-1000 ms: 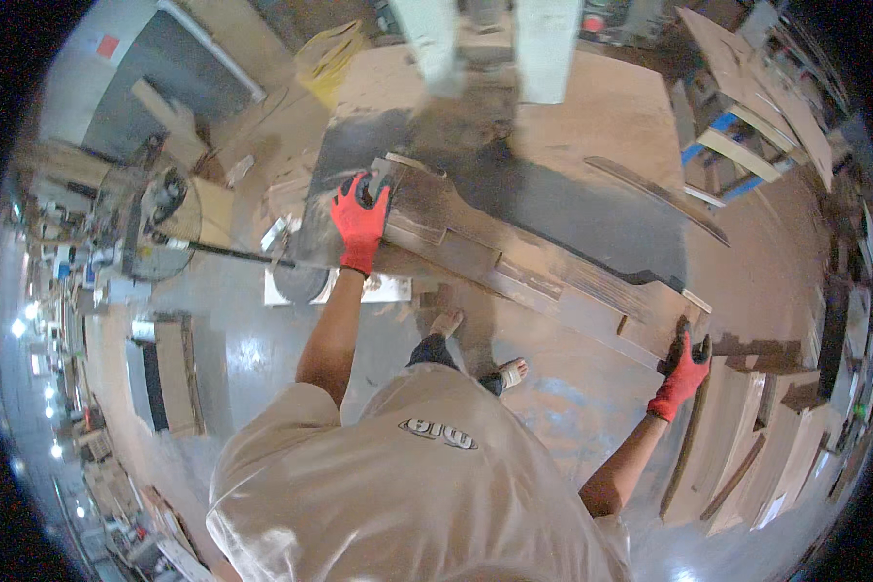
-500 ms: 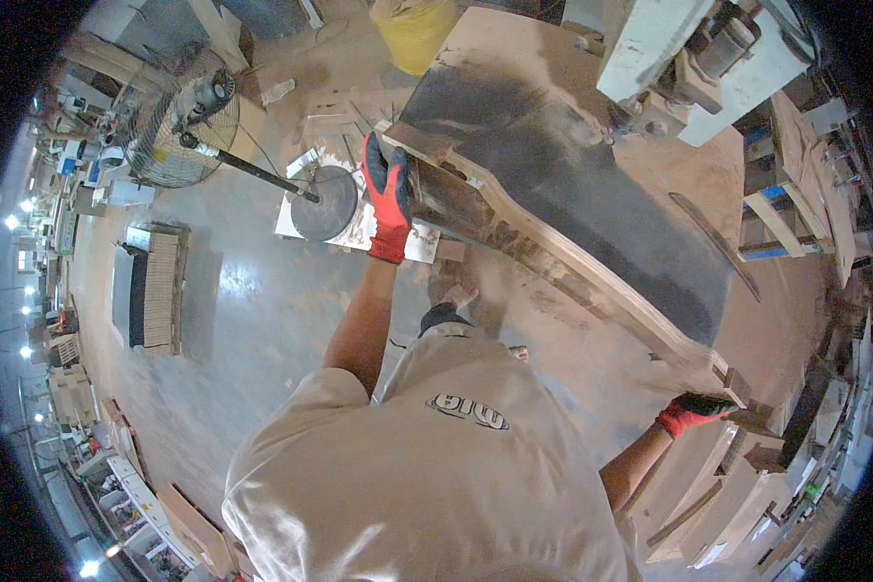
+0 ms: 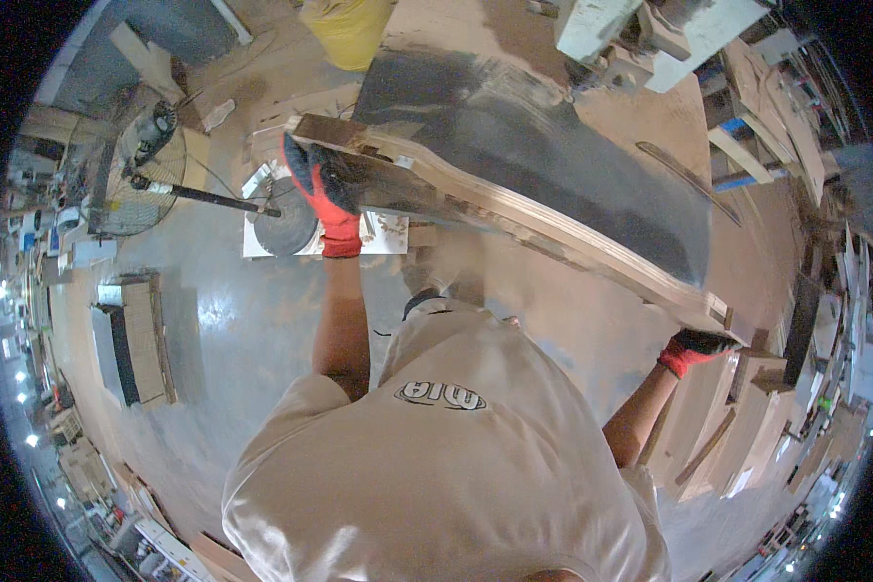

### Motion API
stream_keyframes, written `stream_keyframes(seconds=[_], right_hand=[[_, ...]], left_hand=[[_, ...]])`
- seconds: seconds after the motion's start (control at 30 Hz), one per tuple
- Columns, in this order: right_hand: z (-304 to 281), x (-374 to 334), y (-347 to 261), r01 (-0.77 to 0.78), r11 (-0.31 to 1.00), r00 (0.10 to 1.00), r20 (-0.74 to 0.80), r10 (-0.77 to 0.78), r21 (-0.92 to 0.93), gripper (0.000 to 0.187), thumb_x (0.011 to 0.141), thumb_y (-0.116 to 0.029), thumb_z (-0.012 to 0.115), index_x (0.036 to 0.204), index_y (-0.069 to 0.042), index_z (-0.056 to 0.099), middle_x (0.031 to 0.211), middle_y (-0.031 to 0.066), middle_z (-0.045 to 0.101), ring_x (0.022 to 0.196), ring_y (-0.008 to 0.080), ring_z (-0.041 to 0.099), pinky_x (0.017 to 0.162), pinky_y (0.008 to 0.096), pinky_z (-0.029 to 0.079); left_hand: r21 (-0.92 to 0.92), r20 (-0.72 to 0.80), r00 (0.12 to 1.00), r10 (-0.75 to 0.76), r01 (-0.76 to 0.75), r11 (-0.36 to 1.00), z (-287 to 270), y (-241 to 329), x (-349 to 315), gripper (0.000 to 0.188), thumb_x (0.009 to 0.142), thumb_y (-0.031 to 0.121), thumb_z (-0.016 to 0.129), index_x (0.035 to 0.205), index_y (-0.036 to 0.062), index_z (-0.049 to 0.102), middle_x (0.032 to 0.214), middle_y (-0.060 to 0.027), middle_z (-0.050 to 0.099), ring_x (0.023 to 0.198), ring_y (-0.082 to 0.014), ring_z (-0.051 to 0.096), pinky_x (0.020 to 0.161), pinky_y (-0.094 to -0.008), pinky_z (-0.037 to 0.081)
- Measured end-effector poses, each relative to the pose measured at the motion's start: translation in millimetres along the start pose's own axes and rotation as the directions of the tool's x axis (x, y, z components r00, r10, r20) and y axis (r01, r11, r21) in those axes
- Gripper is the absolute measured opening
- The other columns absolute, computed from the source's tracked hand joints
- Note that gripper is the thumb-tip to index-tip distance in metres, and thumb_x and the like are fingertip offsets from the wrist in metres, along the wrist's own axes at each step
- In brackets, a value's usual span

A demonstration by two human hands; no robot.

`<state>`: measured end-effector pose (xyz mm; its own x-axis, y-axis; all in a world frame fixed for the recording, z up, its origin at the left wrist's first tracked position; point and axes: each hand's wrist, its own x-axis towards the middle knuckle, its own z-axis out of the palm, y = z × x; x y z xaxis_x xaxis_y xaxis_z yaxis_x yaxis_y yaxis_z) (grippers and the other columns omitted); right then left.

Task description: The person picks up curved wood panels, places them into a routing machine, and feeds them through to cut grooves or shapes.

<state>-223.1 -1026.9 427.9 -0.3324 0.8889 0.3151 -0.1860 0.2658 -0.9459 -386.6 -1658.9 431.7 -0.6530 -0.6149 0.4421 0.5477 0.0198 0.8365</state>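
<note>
A long wooden workpiece [image 3: 563, 231] with a wavy, layered edge runs slantwise across the front of a dark machine table [image 3: 514, 126]. My left hand [image 3: 326, 199], in a red and black glove, is closed on its left end, with the thumb up along the end and the fingers partly hidden. At the far right end my right hand [image 3: 696, 349], gloved the same way, grips the workpiece from the near side; its fingertips are partly out of sight. Brown dust coats the table and the workpiece's left part.
A white machine head [image 3: 684, 44] overhangs the table's far right. Left of me stand a pedestal fan [image 3: 141, 170] with a round base [image 3: 283, 218] and a stack of boards [image 3: 144, 339]. A yellow bag [image 3: 349, 29] is beyond the table; more boards [image 3: 718, 427] lie at right.
The whole view has shifted, with the fan and table sliding left. The workpiece lies at a flatter slant, its right end higher in view. Both hands keep their hold on its ends.
</note>
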Motion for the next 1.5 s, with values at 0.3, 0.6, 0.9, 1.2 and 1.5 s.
stream_keyframes(seconds=[0.3,0.6,0.9,1.2,1.5], right_hand=[[0.2,4.4,-2.7,-0.302,0.840,0.948,0.051,0.314,0.451,0.066,0.102,-0.056,0.036,0.152,-0.012,0.038,0.155,0.0095,0.040,0.139,0.0299,0.039,0.120,0.0495,0.022],[7.2,-11.9,-4.2,-0.164,0.930,0.985,0.001,0.173,0.329,0.057,0.101,-0.040,0.048,0.147,-0.007,0.040,0.149,0.0097,0.038,0.136,0.0247,0.038,0.115,0.0449,0.031],[9.4,-11.1,42.0,0.049,0.984,0.997,0.044,-0.058,0.170,0.051,0.105,-0.031,0.047,0.147,-0.004,0.037,0.150,0.0116,0.034,0.137,0.0250,0.039,0.113,0.0441,0.036],[26.2,-12.4,1.7,0.111,0.994,0.993,-0.051,-0.110,0.016,0.049,0.103,-0.032,0.052,0.143,-0.006,0.041,0.146,0.0104,0.040,0.130,0.0238,0.046,0.110,0.0426,0.039],[72.8,-8.9,-62.2,-0.032,0.887,0.930,0.311,0.196,-0.461,0.049,0.093,-0.037,0.069,0.115,0.006,0.063,0.102,0.0127,0.068,0.094,0.0235,0.061,0.087,0.0373,0.049]], left_hand=[[-0.299,-0.010,0.946,-0.325,0.308,0.903,-17.1,2.7,12.5,0.045,0.100,0.033,0.052,0.140,0.0135,0.049,0.133,-0.0096,0.059,0.110,-0.0271,0.061,0.096,-0.0441,0.052],[0.199,0.074,0.997,-0.006,-0.009,0.980,-39.2,0.0,13.5,0.055,0.098,0.018,0.057,0.147,0.0064,0.036,0.147,-0.0138,0.046,0.122,-0.0298,0.054,0.105,-0.0485,0.048],[0.530,0.236,0.947,0.220,-0.315,0.787,-59.0,13.0,16.9,0.053,0.102,0.030,0.049,0.146,0.0022,0.042,0.157,-0.0186,0.031,0.142,-0.0330,0.036,0.117,-0.0461,0.031],[0.142,0.024,1.000,-0.009,0.005,0.990,-19.5,56.5,17.4,0.056,0.102,0.025,0.050,0.151,0.0027,0.034,0.153,-0.0142,0.037,0.136,-0.0274,0.042,0.114,-0.0423,0.034],[0.843,0.240,0.885,-0.398,0.013,0.537,-17.3,56.3,66.0,0.056,0.097,0.041,0.060,0.138,0.0029,0.052,0.137,-0.0200,0.057,0.121,-0.0362,0.058,0.100,-0.0419,0.045]])
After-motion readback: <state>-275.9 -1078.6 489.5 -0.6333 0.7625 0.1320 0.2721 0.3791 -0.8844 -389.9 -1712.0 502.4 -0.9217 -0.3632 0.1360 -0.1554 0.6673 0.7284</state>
